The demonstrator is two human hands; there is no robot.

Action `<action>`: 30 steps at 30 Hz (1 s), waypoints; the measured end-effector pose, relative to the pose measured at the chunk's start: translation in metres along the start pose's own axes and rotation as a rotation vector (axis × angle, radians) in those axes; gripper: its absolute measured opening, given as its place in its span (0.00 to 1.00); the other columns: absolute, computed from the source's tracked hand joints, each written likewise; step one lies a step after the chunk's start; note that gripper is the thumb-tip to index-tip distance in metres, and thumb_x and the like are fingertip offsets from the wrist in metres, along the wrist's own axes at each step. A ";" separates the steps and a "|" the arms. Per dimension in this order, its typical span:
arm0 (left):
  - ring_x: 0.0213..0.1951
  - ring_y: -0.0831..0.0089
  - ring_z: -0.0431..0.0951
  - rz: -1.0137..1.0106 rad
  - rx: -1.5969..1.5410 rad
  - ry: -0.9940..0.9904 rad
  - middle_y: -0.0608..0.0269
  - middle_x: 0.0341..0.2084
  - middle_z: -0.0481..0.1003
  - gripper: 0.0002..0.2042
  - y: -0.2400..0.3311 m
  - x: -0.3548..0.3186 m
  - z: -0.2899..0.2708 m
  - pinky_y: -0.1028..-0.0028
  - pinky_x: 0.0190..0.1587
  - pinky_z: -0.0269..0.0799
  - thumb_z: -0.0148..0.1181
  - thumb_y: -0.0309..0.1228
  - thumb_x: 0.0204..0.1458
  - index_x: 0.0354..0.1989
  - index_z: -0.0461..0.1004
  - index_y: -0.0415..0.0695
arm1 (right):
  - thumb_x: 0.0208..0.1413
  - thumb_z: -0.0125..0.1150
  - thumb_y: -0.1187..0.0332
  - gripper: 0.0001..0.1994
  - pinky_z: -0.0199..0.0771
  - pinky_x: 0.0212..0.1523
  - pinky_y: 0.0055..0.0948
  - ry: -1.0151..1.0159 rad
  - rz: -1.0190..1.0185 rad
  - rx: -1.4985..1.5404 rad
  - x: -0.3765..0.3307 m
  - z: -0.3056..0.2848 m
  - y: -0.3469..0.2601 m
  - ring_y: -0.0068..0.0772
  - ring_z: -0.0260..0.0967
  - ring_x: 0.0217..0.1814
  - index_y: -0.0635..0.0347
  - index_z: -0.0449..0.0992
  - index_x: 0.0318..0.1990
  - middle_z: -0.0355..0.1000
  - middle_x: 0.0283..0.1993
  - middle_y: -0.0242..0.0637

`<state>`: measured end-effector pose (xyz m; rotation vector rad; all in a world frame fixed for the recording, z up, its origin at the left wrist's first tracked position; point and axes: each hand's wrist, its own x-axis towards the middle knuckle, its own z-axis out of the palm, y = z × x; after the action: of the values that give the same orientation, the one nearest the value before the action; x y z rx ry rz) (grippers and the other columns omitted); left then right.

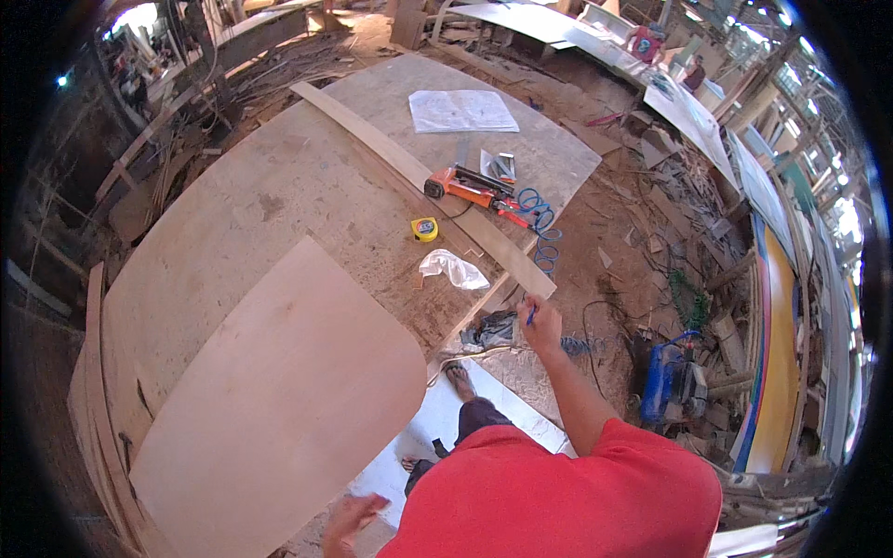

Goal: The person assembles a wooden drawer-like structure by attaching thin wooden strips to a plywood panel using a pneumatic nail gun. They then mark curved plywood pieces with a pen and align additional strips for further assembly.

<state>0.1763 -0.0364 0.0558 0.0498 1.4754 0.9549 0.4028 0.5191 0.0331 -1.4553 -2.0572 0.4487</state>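
My right hand (pixel 540 324) is stretched out past the table's near corner, fingers closed on a blue pen (pixel 531 314) close to the end of a long thin wooden strip (pixel 419 179). My left hand (pixel 351 521) hangs low beside my red shirt with fingers spread, holding nothing, just below the edge of a large rounded plywood sheet (pixel 279 409) lying on the worktable (pixel 233 214).
On the table lie a yellow tape measure (pixel 424 229), a crumpled white plastic bag (pixel 453 270), an orange nail gun (pixel 470 189) with a blue coiled hose (pixel 542 223), and a paper sheet (pixel 462 112). A blue machine (pixel 672 381) and wood scraps cover the floor at right.
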 end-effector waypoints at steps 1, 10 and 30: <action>0.43 0.70 0.83 0.067 0.030 0.072 0.57 0.41 0.85 0.20 0.051 -0.010 0.011 0.68 0.49 0.75 0.60 0.44 0.64 0.46 0.85 0.37 | 0.59 0.64 0.61 0.15 0.80 0.44 0.44 0.027 0.003 -0.017 0.021 -0.003 0.003 0.53 0.81 0.42 0.59 0.82 0.48 0.81 0.38 0.49; 0.68 0.51 0.68 0.462 0.505 1.010 0.36 0.64 0.68 0.36 0.182 0.109 0.079 0.60 0.70 0.62 0.72 0.44 0.54 0.64 0.69 0.29 | 0.55 0.67 0.63 0.17 0.74 0.50 0.48 -0.077 -0.497 -0.044 0.247 0.068 -0.029 0.53 0.76 0.47 0.55 0.79 0.52 0.77 0.39 0.48; 0.78 0.48 0.47 0.083 0.853 1.005 0.40 0.77 0.48 0.49 0.173 0.175 0.115 0.61 0.77 0.49 0.77 0.48 0.43 0.72 0.61 0.35 | 0.45 0.72 0.55 0.24 0.74 0.49 0.46 -0.439 -0.527 -0.094 0.380 0.099 -0.034 0.49 0.80 0.47 0.51 0.83 0.51 0.83 0.41 0.44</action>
<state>0.1538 0.2332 0.0315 0.2827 2.7536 0.3086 0.2236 0.8676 0.0737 -0.8478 -2.7265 0.4840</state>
